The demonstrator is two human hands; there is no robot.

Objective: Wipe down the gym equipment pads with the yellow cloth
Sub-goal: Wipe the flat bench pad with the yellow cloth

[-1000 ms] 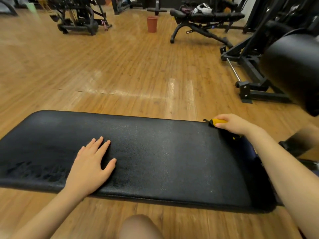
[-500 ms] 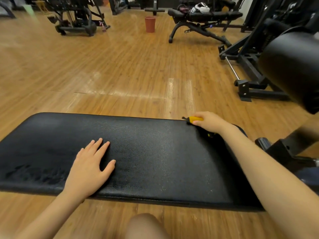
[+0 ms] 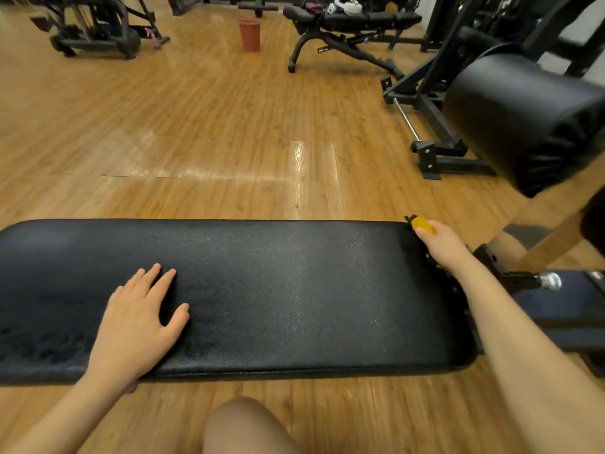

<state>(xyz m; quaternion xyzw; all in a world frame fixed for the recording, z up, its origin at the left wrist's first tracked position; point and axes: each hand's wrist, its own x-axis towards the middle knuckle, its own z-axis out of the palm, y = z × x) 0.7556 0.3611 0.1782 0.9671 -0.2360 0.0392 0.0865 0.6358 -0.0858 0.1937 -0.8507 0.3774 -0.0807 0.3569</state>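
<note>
The yellow cloth [image 3: 422,224] shows only as a small bright wad with a dark frayed tip, poking out past the knuckles of the right hand [image 3: 440,244]; a few more yellow flecks peek from under the wrist. It sits at the far right corner of the long black textured vinyl bench pad [image 3: 278,290], right on the pad's rear edge. The pad's surface is pebbled and faintly glossy, with a paler sheen down its right half and a mottled dull patch near the left end.

The pad stretches across the view over a honey-coloured wooden plank floor [image 3: 196,126] that catches 2 streaks of reflected light. Beyond it stand a terracotta-red plastic bin [image 3: 249,35], a black adjustable bench with curved legs [image 3: 343,31] carrying a white headset, and dark machine frames at the back left. On the right a fat black cylindrical roller pad [image 3: 523,119] juts from a black steel frame. A bare knee [image 3: 245,427] fills the bottom centre.

The right hand's fingers are curled down over the cloth, bunching it beneath the palm so that most of it is hidden and only the tip clears the fingertips. The left hand [image 3: 137,322] lies flat on the pad's near left part, 4 fingers straight and together, thumb splayed, holding nothing.
</note>
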